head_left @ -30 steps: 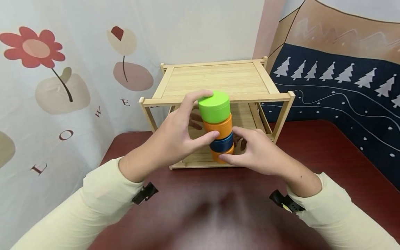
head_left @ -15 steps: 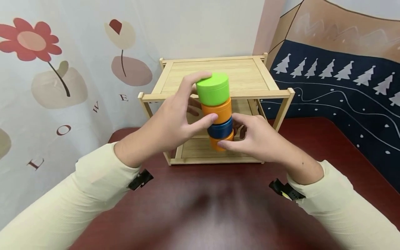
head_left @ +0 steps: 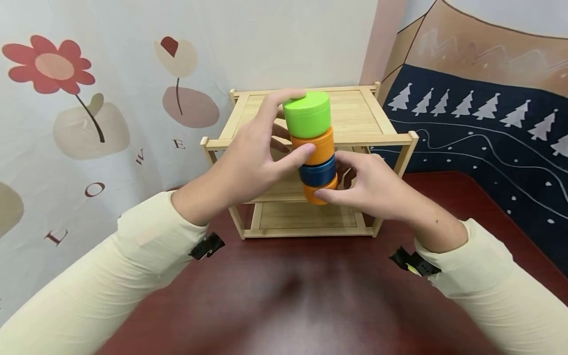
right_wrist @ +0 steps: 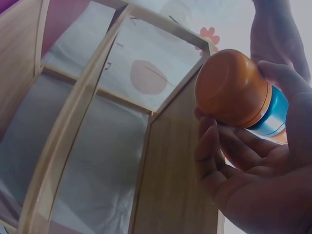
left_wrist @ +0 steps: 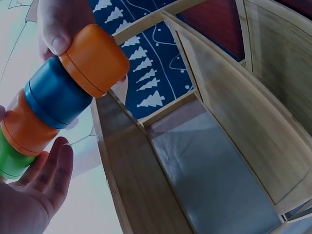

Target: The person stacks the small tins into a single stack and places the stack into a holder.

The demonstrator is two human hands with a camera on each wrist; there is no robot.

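Observation:
A column of round lidded containers stands slightly tilted in mid-air between both hands. From the top down come a lime-green container (head_left: pixel 307 120), an orange one (head_left: pixel 323 152), a dark blue one (head_left: pixel 318 173) and another orange container (head_left: pixel 312 195) at the bottom. My left hand (head_left: pixel 253 158) grips the upper part, its index finger over the green lid and its thumb on the upper orange container. My right hand (head_left: pixel 372 185) holds the bottom orange container, with its thumb in front and fingers behind. In the right wrist view, the bottom container's (right_wrist: pixel 229 87) underside shows.
Right behind the containers stands a light wooden shelf rack (head_left: pixel 355 111) with a flat top and lower boards (head_left: pixel 306 217). It rests on a dark red table (head_left: pixel 266 296). A printed curtain (head_left: pixel 133 64) hangs behind, and navy tree-patterned cloth (head_left: pixel 470 128) at the right.
Both hands have raised the stack of containers, from the front of the rack's lower boards to higher up, overlapping the rack's top edge. Their grip looks the same.

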